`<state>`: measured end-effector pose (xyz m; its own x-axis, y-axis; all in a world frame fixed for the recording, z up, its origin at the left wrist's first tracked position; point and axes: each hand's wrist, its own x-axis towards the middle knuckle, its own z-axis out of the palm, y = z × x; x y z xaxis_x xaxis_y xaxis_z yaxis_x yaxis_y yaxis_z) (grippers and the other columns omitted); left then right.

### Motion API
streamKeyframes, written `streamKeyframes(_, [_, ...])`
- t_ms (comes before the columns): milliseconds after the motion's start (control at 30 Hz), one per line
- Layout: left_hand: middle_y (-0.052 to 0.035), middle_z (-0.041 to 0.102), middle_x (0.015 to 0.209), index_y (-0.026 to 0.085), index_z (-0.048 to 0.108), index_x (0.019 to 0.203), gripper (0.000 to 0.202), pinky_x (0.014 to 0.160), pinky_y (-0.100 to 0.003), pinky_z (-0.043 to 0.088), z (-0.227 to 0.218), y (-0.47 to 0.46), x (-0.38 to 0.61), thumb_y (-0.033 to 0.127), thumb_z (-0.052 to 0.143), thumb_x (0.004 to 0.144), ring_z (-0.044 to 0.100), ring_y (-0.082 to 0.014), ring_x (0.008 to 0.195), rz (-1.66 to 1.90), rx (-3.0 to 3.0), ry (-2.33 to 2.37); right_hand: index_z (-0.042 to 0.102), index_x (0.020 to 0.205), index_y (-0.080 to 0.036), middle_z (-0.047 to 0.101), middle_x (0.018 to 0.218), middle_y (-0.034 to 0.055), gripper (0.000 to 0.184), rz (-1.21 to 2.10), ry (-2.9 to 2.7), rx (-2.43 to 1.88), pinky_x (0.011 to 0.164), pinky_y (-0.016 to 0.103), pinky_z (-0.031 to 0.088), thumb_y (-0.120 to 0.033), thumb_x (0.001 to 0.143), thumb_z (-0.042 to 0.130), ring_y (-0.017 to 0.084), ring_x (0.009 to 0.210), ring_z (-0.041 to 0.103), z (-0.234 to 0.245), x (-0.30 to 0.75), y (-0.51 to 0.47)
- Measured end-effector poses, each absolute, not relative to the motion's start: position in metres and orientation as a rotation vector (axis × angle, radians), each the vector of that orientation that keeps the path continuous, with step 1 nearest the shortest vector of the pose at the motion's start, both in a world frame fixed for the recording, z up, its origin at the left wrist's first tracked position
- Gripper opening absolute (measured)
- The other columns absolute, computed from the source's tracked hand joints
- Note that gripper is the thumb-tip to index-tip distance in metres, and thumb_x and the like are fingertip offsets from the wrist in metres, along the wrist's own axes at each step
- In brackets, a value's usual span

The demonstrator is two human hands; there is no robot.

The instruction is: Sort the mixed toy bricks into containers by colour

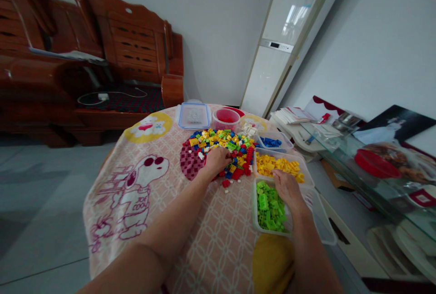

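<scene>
A mixed pile of toy building bricks [218, 137] in yellow, red, blue, green and white covers the middle of the table. My left hand [217, 161] reaches into its near side, fingers bent down among the bricks; whatever they pinch is hidden. Over the wall between two clear plastic boxes is my right hand [286, 186], its fingers drawn together and partly hidden. One box holds yellow bricks [279, 165], just beyond the fingertips. Closer to me, light green bricks [270, 207] lie in the other box, left of the right wrist.
Blue bricks [270, 142] sit in a further clear box, with white bricks [250, 129] beside it. A round tub [226, 117] and a blue-rimmed lid [194, 116] lie at the back. A glass-topped cabinet [354, 166] stands right, a wooden bench [132, 44] back left.
</scene>
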<state>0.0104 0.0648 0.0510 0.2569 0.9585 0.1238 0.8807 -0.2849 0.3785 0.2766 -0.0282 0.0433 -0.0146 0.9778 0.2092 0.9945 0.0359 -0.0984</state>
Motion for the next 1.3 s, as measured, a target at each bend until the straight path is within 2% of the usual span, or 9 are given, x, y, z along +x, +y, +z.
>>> streamKeyframes(200, [-0.0079, 0.075, 0.097, 0.021, 0.077, 0.095, 0.022, 0.079, -0.028, 0.047, 0.048, 0.066, 0.011, 0.029, 0.060, 0.084, 0.067, -0.0220, 0.093, 0.460, 2.291, 1.743, 0.073, 0.105, -0.016, 0.075, 0.094, 0.0104, 0.038, -0.115, -2.083, -2.043, 0.086, 0.027, 0.045, -0.020, 0.098, 0.036, 0.020, 0.092, 0.068, 0.044, 0.276, -0.028])
streamKeyframes(433, [-0.0064, 0.076, 0.087, 0.019, 0.078, 0.088, 0.021, 0.073, -0.026, 0.044, 0.049, 0.071, 0.005, 0.031, 0.061, 0.085, 0.066, -0.0189, 0.083, 0.622, 2.217, 1.691, 0.072, 0.106, -0.016, 0.075, 0.095, 0.0104, 0.037, -0.107, -2.100, -2.047, 0.085, 0.027, 0.045, -0.021, 0.098, 0.037, 0.020, 0.092, 0.068, 0.044, 0.277, -0.027])
streamKeyframes(733, [-0.0025, 0.076, 0.082, 0.016, 0.077, 0.085, 0.015, 0.068, -0.023, 0.043, 0.063, 0.055, 0.033, 0.023, 0.064, 0.081, 0.066, -0.0140, 0.074, 0.873, 2.124, 1.245, 0.072, 0.105, -0.015, 0.075, 0.094, 0.0106, 0.036, -0.105, -2.083, -2.040, 0.083, 0.027, 0.044, -0.020, 0.098, 0.037, 0.021, 0.090, 0.068, 0.044, 0.276, -0.028])
streamKeyframes(967, [-0.0026, 0.076, 0.081, 0.016, 0.077, 0.084, 0.012, 0.069, -0.022, 0.044, 0.069, 0.024, 0.066, 0.018, 0.067, 0.079, 0.066, -0.0140, 0.074, 0.839, 2.183, 0.986, 0.072, 0.099, -0.017, 0.075, 0.091, 0.0100, 0.034, -0.076, -2.058, -2.017, 0.082, 0.027, 0.045, -0.018, 0.096, 0.038, 0.021, 0.089, 0.069, 0.043, 0.277, -0.027])
streamKeyframes(1133, [-0.0027, 0.075, 0.079, 0.016, 0.077, 0.086, 0.012, 0.065, -0.021, 0.043, 0.070, 0.009, 0.078, 0.020, 0.068, 0.079, 0.064, -0.0126, 0.068, 0.750, 2.195, 0.830, 0.072, 0.095, -0.018, 0.075, 0.089, 0.0098, 0.034, -0.061, -2.065, -2.010, 0.080, 0.027, 0.044, -0.018, 0.096, 0.038, 0.021, 0.089, 0.069, 0.043, 0.277, -0.026])
streamKeyframes(1300, [-0.0025, 0.075, 0.082, 0.017, 0.077, 0.089, 0.015, 0.066, -0.020, 0.044, 0.074, 0.015, 0.071, 0.020, 0.065, 0.081, 0.063, -0.0122, 0.069, 0.768, 2.214, 0.797, 0.072, 0.098, -0.017, 0.075, 0.090, 0.0102, 0.035, -0.069, -2.046, -2.032, 0.080, 0.026, 0.044, -0.019, 0.097, 0.038, 0.021, 0.091, 0.069, 0.044, 0.276, -0.027])
